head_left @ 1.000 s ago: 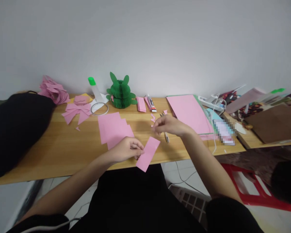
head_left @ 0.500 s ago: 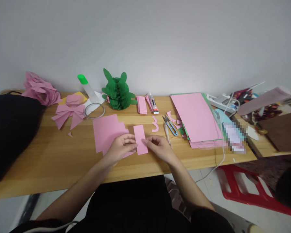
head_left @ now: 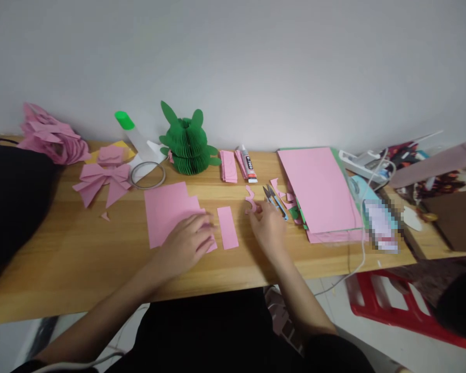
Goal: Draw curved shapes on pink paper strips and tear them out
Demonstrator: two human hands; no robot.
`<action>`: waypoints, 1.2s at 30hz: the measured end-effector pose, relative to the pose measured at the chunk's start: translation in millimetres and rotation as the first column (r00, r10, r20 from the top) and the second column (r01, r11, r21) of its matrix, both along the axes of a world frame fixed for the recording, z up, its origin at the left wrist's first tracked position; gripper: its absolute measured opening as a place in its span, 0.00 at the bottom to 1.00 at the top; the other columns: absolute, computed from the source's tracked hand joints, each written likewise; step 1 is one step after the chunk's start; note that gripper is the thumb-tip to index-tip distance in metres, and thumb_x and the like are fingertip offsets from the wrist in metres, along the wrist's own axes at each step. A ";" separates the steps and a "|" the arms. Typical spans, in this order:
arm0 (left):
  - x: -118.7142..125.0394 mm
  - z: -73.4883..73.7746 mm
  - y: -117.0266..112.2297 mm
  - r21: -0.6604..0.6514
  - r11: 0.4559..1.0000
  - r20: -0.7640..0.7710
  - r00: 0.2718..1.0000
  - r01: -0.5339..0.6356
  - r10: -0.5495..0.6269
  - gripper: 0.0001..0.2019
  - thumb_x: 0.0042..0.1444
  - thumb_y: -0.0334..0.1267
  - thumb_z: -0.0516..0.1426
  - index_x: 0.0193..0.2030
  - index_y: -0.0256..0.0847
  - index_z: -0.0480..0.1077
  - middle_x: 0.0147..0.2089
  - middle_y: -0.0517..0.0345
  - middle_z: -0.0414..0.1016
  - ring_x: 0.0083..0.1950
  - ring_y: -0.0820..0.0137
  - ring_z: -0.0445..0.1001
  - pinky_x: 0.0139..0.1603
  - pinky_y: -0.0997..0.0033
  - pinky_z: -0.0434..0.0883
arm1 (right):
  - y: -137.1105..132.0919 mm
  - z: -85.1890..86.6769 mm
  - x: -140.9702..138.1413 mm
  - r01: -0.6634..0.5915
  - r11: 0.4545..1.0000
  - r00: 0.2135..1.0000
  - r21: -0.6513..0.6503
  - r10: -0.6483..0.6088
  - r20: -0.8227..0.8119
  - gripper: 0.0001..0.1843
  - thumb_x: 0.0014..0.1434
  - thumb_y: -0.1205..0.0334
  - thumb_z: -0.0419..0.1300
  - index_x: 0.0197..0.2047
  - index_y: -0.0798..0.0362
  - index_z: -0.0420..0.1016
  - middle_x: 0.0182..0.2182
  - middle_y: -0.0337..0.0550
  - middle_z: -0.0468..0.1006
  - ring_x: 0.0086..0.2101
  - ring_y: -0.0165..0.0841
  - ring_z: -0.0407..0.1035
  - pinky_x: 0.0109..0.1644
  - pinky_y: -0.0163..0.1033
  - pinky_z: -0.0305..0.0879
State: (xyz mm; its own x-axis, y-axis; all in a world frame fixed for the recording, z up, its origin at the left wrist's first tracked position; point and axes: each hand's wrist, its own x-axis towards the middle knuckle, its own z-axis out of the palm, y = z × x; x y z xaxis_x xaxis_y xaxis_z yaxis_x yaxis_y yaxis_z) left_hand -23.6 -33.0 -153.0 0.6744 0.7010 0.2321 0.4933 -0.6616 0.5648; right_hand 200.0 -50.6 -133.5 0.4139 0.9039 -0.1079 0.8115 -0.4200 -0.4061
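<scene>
A small pink paper strip [head_left: 228, 227] lies flat on the wooden table [head_left: 101, 259], free of both hands. My left hand [head_left: 187, 243] rests just left of it, fingers loosely spread over the edge of a pile of pink sheets [head_left: 166, 211]. My right hand [head_left: 267, 228] is to the right of the strip, fingers stretched toward a curly pink cut-out [head_left: 250, 200] and a small pair of snips [head_left: 275, 199]. It holds nothing that I can see.
A stack of large pink sheets [head_left: 317, 186] lies at right, beside a cable and clutter. At the back stand a green paper honeycomb figure [head_left: 184, 140], a glue tube [head_left: 248, 166], folded pink strips [head_left: 228, 167], a tape ring [head_left: 148, 174], a pink bow [head_left: 101, 181] and a green-capped bottle [head_left: 134, 135]. A black bag [head_left: 11, 197] sits at left.
Both hands set the pink strip down on the table and let go. My left hand slid onto the pink sheets; my right hand moved right toward the cut-out and snips.
</scene>
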 end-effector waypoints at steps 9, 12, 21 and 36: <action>2.1 -7.5 19.3 0.255 0.911 -0.339 0.912 0.324 -0.229 0.15 0.68 0.39 0.51 0.54 0.36 0.72 0.58 0.46 0.76 0.60 0.60 0.73 0.63 0.56 0.67 | 35.0 8.1 13.1 -0.017 0.981 0.998 -0.191 0.028 0.057 0.07 0.62 0.61 0.61 0.38 0.53 0.79 0.41 0.50 0.83 0.41 0.39 0.76 0.37 0.37 0.61; 0.7 -11.5 20.5 0.317 0.881 -0.355 0.905 0.351 -0.233 0.15 0.69 0.40 0.50 0.53 0.37 0.73 0.58 0.47 0.77 0.60 0.60 0.73 0.62 0.58 0.66 | 33.9 7.9 14.2 -0.024 0.983 1.000 -0.180 0.026 0.007 0.06 0.61 0.61 0.63 0.34 0.52 0.79 0.36 0.47 0.84 0.39 0.38 0.77 0.35 0.37 0.60; 5.3 -13.4 23.0 0.436 0.810 -0.340 0.905 0.393 -0.256 0.14 0.69 0.42 0.52 0.45 0.36 0.75 0.53 0.46 0.79 0.57 0.59 0.74 0.60 0.58 0.67 | 21.8 8.5 17.2 0.078 0.997 0.915 0.025 -0.062 -0.398 0.08 0.51 0.60 0.69 0.27 0.53 0.75 0.27 0.43 0.82 0.30 0.35 0.75 0.33 0.37 0.63; 2.0 -23.0 20.8 0.468 0.821 -0.233 0.942 0.326 -0.241 0.18 0.71 0.39 0.46 0.52 0.32 0.74 0.55 0.46 0.79 0.58 0.61 0.75 0.60 0.60 0.69 | -11.5 -17.0 -7.9 -0.109 0.994 0.700 -0.026 0.058 -0.712 0.05 0.48 0.63 0.68 0.31 0.55 0.80 0.27 0.42 0.83 0.24 0.28 0.72 0.30 0.34 0.69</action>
State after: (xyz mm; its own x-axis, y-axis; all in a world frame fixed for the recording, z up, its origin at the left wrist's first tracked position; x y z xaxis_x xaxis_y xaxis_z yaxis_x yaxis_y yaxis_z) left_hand -21.6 -12.2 -176.1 0.8820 0.2933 0.3689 0.2937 -0.9542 0.0565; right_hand 192.1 -62.1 -150.5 0.1155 0.9119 -0.3937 0.3272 -0.4092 -0.8517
